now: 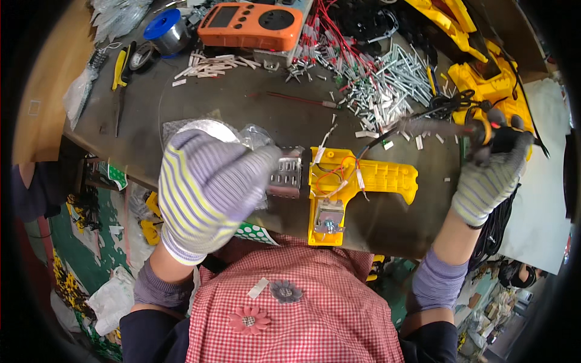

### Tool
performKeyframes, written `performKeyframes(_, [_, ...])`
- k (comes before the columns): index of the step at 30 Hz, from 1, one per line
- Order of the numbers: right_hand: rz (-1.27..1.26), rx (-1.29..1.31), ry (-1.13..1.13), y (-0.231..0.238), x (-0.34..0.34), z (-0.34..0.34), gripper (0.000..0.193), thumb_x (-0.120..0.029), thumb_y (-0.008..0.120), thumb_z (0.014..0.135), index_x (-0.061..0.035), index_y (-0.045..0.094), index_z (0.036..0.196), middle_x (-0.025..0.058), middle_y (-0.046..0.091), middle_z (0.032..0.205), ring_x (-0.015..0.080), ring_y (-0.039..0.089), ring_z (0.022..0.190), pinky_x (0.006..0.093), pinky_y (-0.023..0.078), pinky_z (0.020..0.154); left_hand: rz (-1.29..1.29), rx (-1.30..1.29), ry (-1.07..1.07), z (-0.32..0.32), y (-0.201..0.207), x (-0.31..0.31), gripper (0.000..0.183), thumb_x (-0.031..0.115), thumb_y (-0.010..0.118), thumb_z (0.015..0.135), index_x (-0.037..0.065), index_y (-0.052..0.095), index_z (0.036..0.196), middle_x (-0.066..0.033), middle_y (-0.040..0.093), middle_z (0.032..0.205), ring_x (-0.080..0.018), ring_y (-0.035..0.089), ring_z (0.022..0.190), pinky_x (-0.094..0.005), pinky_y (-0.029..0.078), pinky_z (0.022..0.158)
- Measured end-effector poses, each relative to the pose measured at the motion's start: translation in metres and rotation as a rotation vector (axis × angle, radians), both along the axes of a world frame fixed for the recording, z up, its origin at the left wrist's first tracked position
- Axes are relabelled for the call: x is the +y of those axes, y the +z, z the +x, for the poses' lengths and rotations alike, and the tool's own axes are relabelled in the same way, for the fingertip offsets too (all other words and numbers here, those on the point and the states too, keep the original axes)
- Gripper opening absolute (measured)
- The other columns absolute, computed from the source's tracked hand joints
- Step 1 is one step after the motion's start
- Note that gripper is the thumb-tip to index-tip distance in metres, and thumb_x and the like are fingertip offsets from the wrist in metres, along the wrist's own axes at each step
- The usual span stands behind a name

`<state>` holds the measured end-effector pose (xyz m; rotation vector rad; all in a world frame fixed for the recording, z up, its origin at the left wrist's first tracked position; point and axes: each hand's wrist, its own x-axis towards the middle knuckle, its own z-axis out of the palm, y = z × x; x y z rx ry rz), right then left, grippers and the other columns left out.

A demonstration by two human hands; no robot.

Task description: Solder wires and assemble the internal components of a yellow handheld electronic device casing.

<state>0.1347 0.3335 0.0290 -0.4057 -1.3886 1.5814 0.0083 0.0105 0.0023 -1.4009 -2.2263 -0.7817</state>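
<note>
A yellow plastic half-shell of a gun-shaped tool lies open on the bench, with thin red, black and white wires and a small metal switch part in its handle. A slotted metal tube extends from its left end. My left hand, in a striped glove, is over this tube with its fingers curled together; what they hold is hidden. Off to the right, my gloved right hand is closed around a tool with an orange-and-black handle; its long shaft is smeared by motion.
Screws, white sleeves and red wires are heaped at the back. An orange multimeter, solder spool and yellow-handled pliers stand or lie there too. More yellow shells fill the far right. Clear plastic bags lie behind my left hand.
</note>
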Motion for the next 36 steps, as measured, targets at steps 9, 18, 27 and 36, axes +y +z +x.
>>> performKeyframes(9, [-0.286,-0.056,0.251,-0.025,-0.031,-0.012,0.032,-0.039,0.048,0.105,-0.0083,0.055,0.113,0.0131,0.065,0.079,0.0063,0.037,0.039,0.0187,0.031,0.037,-0.18,-0.033,-0.103,0.01,0.012,0.008,0.038,0.013,0.074,0.064,0.016,0.076,0.102,0.0,0.062,0.075,-0.0208,0.059,0.068,-0.0362,0.044,0.062])
performKeyframes(18, [-0.21,-0.138,0.221,-0.034,-0.031,-0.017,0.035,-0.042,0.053,0.103,-0.0085,0.057,0.113,0.0136,0.067,0.077,0.005,0.041,0.038,0.0167,0.031,0.037,-0.416,0.003,-0.107,0.02,0.015,0.014,0.03,0.018,0.075,0.065,0.029,0.08,0.092,0.0046,0.058,0.069,-0.0207,0.055,0.065,-0.0362,0.042,0.058])
performKeyframes(27, [-0.197,-0.161,0.29,-0.033,-0.038,-0.018,0.033,-0.041,0.052,0.103,-0.0098,0.057,0.112,0.0128,0.067,0.075,0.0048,0.041,0.038,0.0172,0.031,0.037,-0.469,-0.041,-0.327,0.009,0.013,0.012,0.031,0.023,0.062,0.082,0.025,0.074,0.111,0.002,0.063,0.076,-0.0193,0.054,0.058,-0.0368,0.039,0.054])
performKeyframes(36, [-0.194,-0.162,0.265,-0.033,-0.041,-0.02,0.033,-0.041,0.051,0.103,-0.0097,0.057,0.112,0.0128,0.068,0.076,0.0051,0.042,0.039,0.0171,0.031,0.037,-0.408,-0.076,-0.342,0.009,0.005,0.018,0.03,0.022,0.063,0.083,0.023,0.074,0.11,-0.0009,0.066,0.079,-0.0193,0.055,0.058,-0.0373,0.04,0.054])
